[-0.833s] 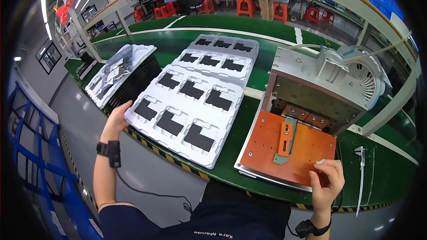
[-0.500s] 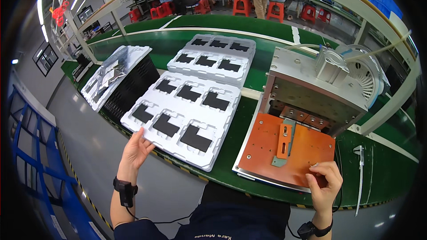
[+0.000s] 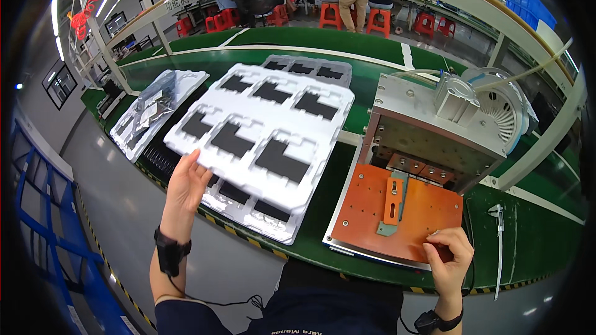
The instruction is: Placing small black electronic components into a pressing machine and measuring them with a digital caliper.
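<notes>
1. Moulded tray [image 3: 248, 111], centre of the frame: white plastic, smooth with a soft sheen.
2. L-shaped pieces [image 3: 282, 162] in it: flat black, matt.
3. Press housing [image 3: 410, 104], right: bare metal, satin.
4. Orange base plate [image 3: 366, 211], lower right: smooth, faintly glossy.
5. Bag [image 3: 158, 100], upper left: crinkled, glossy film.
6. Caliper [image 3: 500, 232], far right: silvery metal.

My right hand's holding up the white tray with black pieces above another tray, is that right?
No, not the right hand: the head view shows the left hand holding up the white tray with black pieces above another tray.
</notes>
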The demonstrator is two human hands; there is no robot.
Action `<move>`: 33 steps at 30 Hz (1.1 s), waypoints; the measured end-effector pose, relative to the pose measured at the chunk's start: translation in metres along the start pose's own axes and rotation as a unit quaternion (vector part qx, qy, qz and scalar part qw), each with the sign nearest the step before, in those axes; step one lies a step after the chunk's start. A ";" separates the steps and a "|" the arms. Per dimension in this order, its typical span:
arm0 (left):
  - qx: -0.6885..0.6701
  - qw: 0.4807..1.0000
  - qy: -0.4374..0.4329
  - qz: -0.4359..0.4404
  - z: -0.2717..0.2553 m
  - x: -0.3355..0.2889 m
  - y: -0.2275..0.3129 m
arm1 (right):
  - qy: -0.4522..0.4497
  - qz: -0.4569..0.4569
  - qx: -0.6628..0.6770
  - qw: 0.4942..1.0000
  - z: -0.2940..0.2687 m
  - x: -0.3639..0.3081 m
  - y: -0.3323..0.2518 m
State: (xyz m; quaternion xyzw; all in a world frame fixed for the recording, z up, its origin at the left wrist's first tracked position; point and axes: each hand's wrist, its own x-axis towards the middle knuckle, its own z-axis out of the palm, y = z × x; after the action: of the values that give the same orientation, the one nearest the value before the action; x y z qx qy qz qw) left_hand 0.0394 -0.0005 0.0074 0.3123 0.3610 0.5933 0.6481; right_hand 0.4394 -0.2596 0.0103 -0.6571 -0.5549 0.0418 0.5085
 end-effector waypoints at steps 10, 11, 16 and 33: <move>-0.053 0.997 -0.055 -0.004 0.070 0.181 -0.071 | 0.000 0.008 0.013 1.000 -0.001 -0.002 0.006; -0.038 0.998 -0.048 -0.009 0.069 0.200 -0.078 | 0.001 0.017 0.012 1.000 0.000 -0.004 0.005; 0.014 0.994 -0.087 -0.061 0.052 0.241 -0.097 | -0.002 0.013 0.000 1.000 0.000 -0.005 0.007; 0.728 0.637 -0.214 0.136 0.077 0.204 -0.113 | 0.003 0.024 -0.006 1.000 0.004 -0.003 0.002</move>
State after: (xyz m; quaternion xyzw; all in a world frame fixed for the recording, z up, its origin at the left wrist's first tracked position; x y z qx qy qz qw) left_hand 0.1729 0.1933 -0.0646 0.8466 0.4812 0.1364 0.1819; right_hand 0.4371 -0.2592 0.0053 -0.6731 -0.5375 0.0487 0.5055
